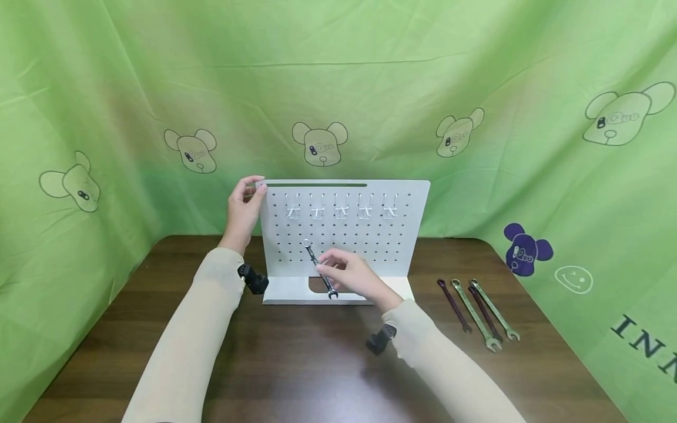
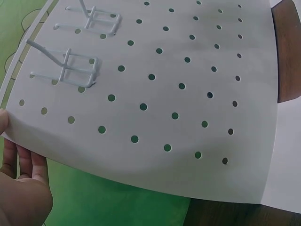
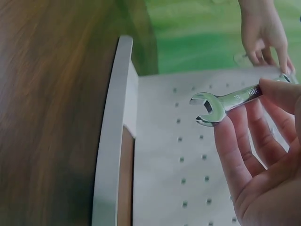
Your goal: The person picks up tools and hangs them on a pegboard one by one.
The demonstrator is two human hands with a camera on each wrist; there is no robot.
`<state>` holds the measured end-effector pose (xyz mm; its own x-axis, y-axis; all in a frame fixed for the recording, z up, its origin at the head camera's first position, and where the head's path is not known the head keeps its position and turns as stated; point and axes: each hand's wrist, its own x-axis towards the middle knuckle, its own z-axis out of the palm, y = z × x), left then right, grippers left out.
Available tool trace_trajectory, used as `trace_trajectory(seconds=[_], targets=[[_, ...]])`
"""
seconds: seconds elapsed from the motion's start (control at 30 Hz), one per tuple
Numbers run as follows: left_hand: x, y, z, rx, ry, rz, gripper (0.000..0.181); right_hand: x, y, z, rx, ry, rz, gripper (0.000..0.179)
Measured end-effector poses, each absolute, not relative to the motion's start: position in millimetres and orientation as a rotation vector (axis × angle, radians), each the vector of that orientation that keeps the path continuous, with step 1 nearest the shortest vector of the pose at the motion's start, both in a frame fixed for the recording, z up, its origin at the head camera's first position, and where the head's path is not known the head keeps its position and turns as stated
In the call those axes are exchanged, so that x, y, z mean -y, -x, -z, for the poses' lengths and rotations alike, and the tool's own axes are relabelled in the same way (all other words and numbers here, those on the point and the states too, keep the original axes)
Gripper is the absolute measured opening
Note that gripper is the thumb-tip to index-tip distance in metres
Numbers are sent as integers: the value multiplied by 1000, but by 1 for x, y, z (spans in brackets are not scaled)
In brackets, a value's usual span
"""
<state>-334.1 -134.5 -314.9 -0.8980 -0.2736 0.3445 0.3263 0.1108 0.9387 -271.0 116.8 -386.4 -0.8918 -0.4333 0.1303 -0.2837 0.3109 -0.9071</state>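
Note:
A white pegboard (image 1: pixel 338 235) stands upright on the table, with several white hooks (image 1: pixel 341 210) in a row near its top. My left hand (image 1: pixel 243 212) grips the board's upper left corner, thumb in front and fingers behind, as the left wrist view also shows. In front of the board's lower half, my right hand (image 1: pixel 350 272) pinches a silver combination wrench (image 1: pixel 319 267) between thumb and fingers. The wrench slants, ring end up and left, open end (image 3: pixel 211 109) down. It appears apart from the hooks.
On the table's right side lie several more wrenches: a dark one (image 1: pixel 453 305), a silver one (image 1: pixel 476 313), another dark one (image 1: pixel 485 313) and another silver one (image 1: pixel 494 309). A green cloth (image 1: pixel 338 82) with bear prints hangs behind the brown wooden table (image 1: pixel 296 364).

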Motion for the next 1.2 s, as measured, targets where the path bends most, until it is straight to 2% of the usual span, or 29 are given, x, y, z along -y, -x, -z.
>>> trace_trajectory(seconds=[0.27, 0.77, 1.2], targets=[[137, 333, 314, 1955, 51, 1850, 28, -95, 276, 377, -2434, 687, 1700, 28], [135, 333, 313, 1945, 51, 1867, 29, -74, 285, 357, -2437, 722, 1772, 27], [134, 333, 314, 1955, 48, 1864, 29, -65, 292, 362, -2430, 657, 1811, 23]])
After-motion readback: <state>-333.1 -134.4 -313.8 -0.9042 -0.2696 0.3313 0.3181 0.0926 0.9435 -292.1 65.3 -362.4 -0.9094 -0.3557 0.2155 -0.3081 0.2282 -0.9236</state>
